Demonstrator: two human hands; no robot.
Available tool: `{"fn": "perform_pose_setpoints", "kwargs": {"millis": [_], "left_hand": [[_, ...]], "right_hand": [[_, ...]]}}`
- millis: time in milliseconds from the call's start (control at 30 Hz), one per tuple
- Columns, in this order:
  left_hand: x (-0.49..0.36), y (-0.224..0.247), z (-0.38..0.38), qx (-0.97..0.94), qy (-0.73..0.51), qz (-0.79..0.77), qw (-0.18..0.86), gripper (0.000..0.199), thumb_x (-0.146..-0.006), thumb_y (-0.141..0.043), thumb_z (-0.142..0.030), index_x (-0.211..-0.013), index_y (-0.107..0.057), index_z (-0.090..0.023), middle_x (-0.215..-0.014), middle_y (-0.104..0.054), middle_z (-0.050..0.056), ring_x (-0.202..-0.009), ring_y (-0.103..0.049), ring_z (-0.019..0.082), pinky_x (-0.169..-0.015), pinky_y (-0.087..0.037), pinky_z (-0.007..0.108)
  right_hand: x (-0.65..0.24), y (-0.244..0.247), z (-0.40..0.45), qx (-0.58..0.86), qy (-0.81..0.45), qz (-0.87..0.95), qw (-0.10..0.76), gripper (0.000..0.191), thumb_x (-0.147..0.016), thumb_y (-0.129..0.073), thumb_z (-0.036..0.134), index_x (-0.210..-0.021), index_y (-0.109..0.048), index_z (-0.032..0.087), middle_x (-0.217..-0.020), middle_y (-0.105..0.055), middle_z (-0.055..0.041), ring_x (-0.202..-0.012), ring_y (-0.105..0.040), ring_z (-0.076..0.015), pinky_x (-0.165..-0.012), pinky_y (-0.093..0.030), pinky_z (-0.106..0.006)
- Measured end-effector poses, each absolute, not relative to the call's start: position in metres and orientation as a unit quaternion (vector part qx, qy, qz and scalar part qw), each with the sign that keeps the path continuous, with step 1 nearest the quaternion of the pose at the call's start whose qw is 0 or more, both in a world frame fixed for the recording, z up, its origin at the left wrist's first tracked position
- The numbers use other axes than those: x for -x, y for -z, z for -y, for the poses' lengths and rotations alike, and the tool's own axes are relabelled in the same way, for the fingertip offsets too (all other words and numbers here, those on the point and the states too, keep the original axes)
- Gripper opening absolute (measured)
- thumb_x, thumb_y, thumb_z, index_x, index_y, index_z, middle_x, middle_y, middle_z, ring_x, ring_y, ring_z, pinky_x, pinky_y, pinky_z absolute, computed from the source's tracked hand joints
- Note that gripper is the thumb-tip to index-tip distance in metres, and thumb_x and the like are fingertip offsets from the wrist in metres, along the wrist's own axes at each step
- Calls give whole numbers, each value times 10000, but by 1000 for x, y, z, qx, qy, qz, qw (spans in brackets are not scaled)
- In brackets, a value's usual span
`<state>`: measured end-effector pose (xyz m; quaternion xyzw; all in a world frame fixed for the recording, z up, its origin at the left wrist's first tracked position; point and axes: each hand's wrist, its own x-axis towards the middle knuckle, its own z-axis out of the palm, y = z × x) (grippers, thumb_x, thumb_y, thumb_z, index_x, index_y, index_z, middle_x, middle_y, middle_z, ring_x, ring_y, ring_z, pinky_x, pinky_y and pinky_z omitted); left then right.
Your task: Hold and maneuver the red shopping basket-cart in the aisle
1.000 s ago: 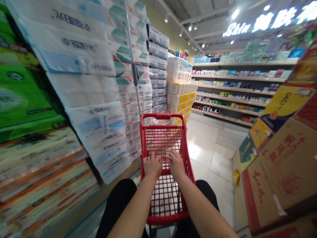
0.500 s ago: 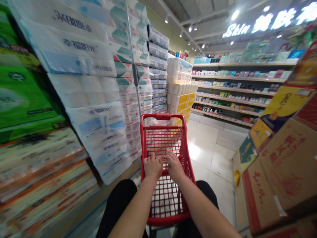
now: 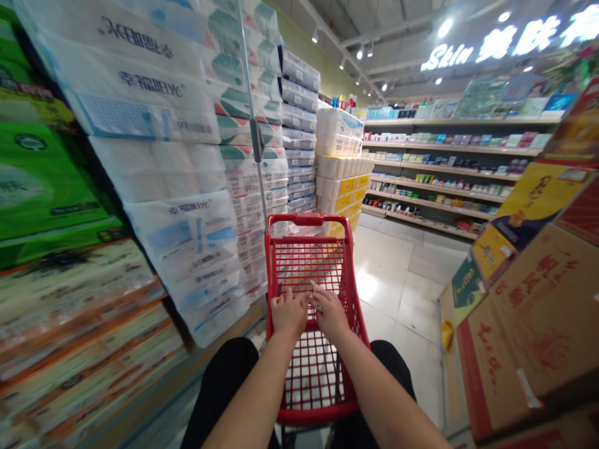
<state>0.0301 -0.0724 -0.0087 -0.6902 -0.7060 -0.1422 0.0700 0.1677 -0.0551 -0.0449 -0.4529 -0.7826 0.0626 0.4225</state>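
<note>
Red shopping cart (image 3: 318, 414), one: it stands upright on the tiled floor (image 3: 400, 274), directly before us and between our knees, in black clothing (image 3: 234, 368). We judge that the legs set wide leave room for its frame and let both forearms reach in over it.

Left hand (image 3: 290, 313): palm down above the red mesh, fingers lightly bent and slightly apart; whether the tips pinch anything, we cannot tell.

Right hand (image 3: 332, 315): just beside the left, fingers curled inward near a small pale scrap (image 3: 317, 305); we cannot tell whether they pinch it. Held so close, the hands could share work on something that small.

Left side: wrapped paper packs (image 3: 152, 84), stacked high, presumably flat to keep the pile steady, with a metal pole (image 3: 255, 140) in front.

Right side: cardboard boxes (image 3: 543, 305), piled along the aisle.

Beyond: shelves (image 3: 444, 168) of small goods in rows, likely for easy viewing.
</note>
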Motion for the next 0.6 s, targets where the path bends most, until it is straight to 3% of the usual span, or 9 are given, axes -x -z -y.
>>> {"fn": "perform_pose_setpoints", "kwargs": {"millis": [67,200,400,533,600], "left_hand": [[-30,9,72,690,143,706,72,567,-964,-148,-463,-1157,-648,-277,-1348,-549,110,-1070,-584,266,-964,-301,438],[-30,8,72,692,145,704,65,571,-964,-139,-470,-1170,-641,-292,-1358,-543,106,-1075,-583,259,-963,-303,436],[-31,7,72,691,147,704,70,582,-965,-132,-467,-1157,-649,-282,-1349,-550,114,-1066,-588,262,-955,-305,438],[-30,9,71,693,145,703,74,592,-963,-129,-481,-1149,-658,-290,-1345,-554,113,-1059,-590,269,-946,-306,436],[-30,10,71,692,144,703,75,590,-964,-133,-478,-1145,-660,-283,-1343,-554,116,-1055,-591,267,-946,-303,436]], "right_hand": [[-167,44,54,420,-78,797,427,482,-743,-490,28,-1152,-637,236,-1270,-600,-51,-1151,-530,-210,-996,-452,-397],[-170,44,51,519,-37,717,464,560,-758,-472,40,-1282,-558,217,-1314,-552,-100,-1212,-483,-259,-1017,-426,-475],[-169,46,52,408,-79,806,421,565,-663,-477,-26,-1136,-649,230,-1238,-615,-44,-1187,-503,-223,-1039,-432,-409],[-170,50,48,497,-63,719,482,667,-695,-458,-16,-1320,-530,209,-1389,-489,-90,-1284,-430,-245,-1073,-393,-465],[-170,53,46,491,-82,721,481,678,-671,-469,-22,-1306,-545,203,-1391,-482,-102,-1296,-426,-255,-1072,-397,-468]]}}
